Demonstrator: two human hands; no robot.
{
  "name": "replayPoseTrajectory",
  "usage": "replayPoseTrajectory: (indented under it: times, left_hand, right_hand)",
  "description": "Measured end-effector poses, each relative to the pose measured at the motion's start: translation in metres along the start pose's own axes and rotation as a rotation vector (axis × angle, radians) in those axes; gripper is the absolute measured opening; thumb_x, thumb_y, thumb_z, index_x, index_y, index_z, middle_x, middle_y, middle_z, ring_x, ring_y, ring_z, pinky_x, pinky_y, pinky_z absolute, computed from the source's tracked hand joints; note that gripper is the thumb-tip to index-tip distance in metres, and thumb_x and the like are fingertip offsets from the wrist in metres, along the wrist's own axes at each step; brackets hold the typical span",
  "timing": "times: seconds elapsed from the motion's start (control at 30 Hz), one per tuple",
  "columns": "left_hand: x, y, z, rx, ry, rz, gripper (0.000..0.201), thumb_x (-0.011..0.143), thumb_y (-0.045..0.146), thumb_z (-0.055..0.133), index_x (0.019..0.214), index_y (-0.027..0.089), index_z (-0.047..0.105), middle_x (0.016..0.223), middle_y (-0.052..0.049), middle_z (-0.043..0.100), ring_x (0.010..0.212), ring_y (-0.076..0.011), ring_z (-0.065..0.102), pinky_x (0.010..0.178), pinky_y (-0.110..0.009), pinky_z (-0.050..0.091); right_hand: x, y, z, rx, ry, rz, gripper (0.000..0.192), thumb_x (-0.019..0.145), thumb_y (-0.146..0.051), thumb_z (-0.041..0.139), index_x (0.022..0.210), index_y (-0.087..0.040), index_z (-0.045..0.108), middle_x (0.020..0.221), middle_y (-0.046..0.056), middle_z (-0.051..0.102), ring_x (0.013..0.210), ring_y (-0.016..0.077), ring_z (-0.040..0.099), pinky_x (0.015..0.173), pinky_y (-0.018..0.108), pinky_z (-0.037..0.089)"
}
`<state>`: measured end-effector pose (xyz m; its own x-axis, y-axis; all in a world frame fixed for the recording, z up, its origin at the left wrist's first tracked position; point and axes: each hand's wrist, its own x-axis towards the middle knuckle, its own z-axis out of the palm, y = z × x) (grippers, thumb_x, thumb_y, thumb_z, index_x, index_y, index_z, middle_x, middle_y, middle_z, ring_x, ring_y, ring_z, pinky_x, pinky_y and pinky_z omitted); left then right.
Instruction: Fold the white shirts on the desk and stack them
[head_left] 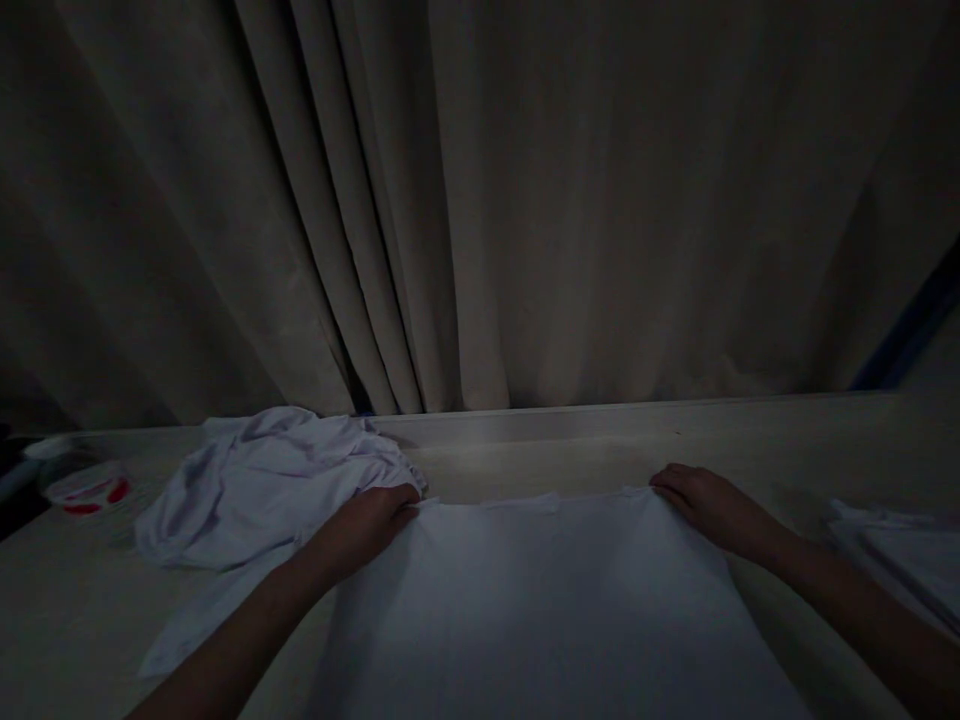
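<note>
A white cloth (555, 610) stretches between my two hands over the pale table, its far edge drawn nearly straight. At its far left corner my left hand (382, 515) is closed, pinching the fabric. My right hand (694, 500) grips the far right corner in the same way. The near part of the cloth runs out of view at the bottom. Just beyond my left forearm lies a crumpled heap of white fabric (262, 490), with a loose end reaching under that arm.
Folded white cloths (911, 560) lie at the right. A clear plastic container with red markings (88, 490) stands at the far left. A raised ledge (540, 422) borders the table's back, with a long beige curtain (570, 200) hanging behind it. The scene is dim.
</note>
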<state>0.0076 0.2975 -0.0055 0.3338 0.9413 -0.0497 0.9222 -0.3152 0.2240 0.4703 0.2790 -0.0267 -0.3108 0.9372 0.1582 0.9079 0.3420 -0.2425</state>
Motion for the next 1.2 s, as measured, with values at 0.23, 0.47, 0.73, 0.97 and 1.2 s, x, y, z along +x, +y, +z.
replayPoseTrajectory:
  times: [0.23, 0.47, 0.73, 0.97, 1.2]
  left_hand:
    - [0.049, -0.02, 0.063, 0.207, -0.057, -0.056, 0.029, 0.083, 0.027, 0.032, 0.092, 0.019, 0.059, 0.094, -0.012, 0.07, 0.088, -0.0246, 0.065, 0.074, -0.036, 0.044]
    - [0.052, -0.031, 0.091, 0.179, -0.092, -0.039, 0.031, 0.082, 0.025, 0.033, 0.096, 0.021, 0.061, 0.101, -0.011, 0.069, 0.095, -0.0224, 0.063, 0.083, -0.036, 0.044]
    - [0.043, -0.024, 0.083, 0.07, -0.064, -0.048, 0.031, 0.08, 0.022, 0.034, 0.098, 0.019, 0.059, 0.103, -0.01, 0.068, 0.095, -0.0217, 0.063, 0.081, -0.034, 0.045]
    - [0.029, -0.024, 0.021, -0.073, -0.037, 0.015, 0.028, 0.083, 0.028, 0.034, 0.096, 0.021, 0.058, 0.1, -0.006, 0.069, 0.092, -0.0183, 0.063, 0.081, -0.03, 0.044]
    - [0.074, -0.024, 0.035, 0.095, -0.042, -0.019, 0.03, 0.08, 0.022, 0.035, 0.096, 0.019, 0.06, 0.102, -0.007, 0.07, 0.094, -0.0171, 0.063, 0.082, -0.028, 0.045]
  right_hand:
    - [0.036, 0.033, 0.072, 0.025, -0.092, 0.092, 0.027, 0.086, -0.026, 0.033, 0.084, -0.02, 0.059, 0.087, 0.008, 0.064, 0.079, 0.0184, 0.059, 0.073, 0.033, 0.045]
    - [0.035, 0.043, 0.1, 0.055, -0.163, 0.13, 0.035, 0.079, -0.036, 0.047, 0.106, -0.017, 0.061, 0.109, 0.013, 0.065, 0.097, 0.024, 0.06, 0.087, 0.038, 0.045]
    - [0.04, 0.046, 0.092, 0.088, -0.235, 0.144, 0.023, 0.077, -0.029, 0.047, 0.084, -0.019, 0.066, 0.09, 0.009, 0.07, 0.083, 0.0218, 0.064, 0.074, 0.033, 0.047]
    - [0.037, 0.037, 0.022, 0.263, -0.253, 0.053, 0.029, 0.083, -0.039, 0.042, 0.075, -0.021, 0.062, 0.077, 0.005, 0.067, 0.072, 0.0189, 0.061, 0.066, 0.03, 0.045]
    - [0.077, 0.046, 0.037, 0.024, -0.239, 0.087, 0.026, 0.081, -0.028, 0.042, 0.083, -0.017, 0.065, 0.091, 0.01, 0.069, 0.084, 0.0204, 0.061, 0.078, 0.031, 0.044]
